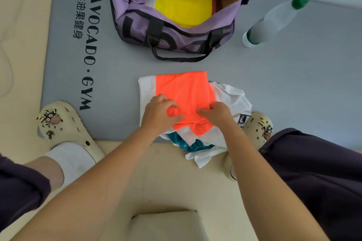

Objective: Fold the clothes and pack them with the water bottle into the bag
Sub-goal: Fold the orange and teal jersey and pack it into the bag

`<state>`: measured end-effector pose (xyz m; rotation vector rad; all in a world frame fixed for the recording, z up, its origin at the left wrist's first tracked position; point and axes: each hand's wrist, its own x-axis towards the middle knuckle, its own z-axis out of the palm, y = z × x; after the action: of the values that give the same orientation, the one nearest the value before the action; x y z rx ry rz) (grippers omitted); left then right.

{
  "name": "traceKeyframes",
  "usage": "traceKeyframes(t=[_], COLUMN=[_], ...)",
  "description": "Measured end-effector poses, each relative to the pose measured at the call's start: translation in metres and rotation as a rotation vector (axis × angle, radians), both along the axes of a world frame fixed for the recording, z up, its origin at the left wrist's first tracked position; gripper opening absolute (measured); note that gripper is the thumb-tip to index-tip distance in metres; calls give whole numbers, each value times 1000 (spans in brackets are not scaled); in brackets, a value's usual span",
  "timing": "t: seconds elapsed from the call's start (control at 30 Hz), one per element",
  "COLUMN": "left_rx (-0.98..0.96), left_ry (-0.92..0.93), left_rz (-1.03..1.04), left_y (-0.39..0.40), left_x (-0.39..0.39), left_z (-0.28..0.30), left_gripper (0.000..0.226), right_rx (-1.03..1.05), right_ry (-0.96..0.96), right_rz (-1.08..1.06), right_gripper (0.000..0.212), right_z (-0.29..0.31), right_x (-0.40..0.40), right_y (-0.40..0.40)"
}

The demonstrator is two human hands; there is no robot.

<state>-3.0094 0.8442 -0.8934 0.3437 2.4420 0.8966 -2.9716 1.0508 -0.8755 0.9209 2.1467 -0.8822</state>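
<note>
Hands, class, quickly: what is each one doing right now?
Left hand: fingers curled, pinching the orange garment.
Right hand: fingers curled, pinching the same orange garment near its lower edge.

Grey gym mat (293, 88), cream clogs (64, 123)

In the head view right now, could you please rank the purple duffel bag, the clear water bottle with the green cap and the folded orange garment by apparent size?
1. Purple duffel bag, largest.
2. Folded orange garment.
3. Clear water bottle with the green cap, smallest.
</note>
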Motion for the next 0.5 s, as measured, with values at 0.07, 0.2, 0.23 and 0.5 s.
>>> traceKeyframes(t=[0.07, 0.2, 0.23, 0.5], left_rx=[6, 57, 75, 21], left_ry=[-15, -66, -91, -209], left_rz=[-71, -156, -125, 173], left_y=[7, 27, 30, 12], left_x=[-2, -9, -12, -82], left_z=[5, 20, 23, 21], left_gripper=[54, 83, 80, 19], right_rx=[-179, -841, -928, -938], right_ry=[36, 85, 102, 279], right_rz=[-164, -742, -817, -737], right_gripper=[28, 23, 19, 16], right_z=[8, 25, 28, 29], right_x=[-7, -27, -33, -75], right_y=[2, -1, -3, -12])
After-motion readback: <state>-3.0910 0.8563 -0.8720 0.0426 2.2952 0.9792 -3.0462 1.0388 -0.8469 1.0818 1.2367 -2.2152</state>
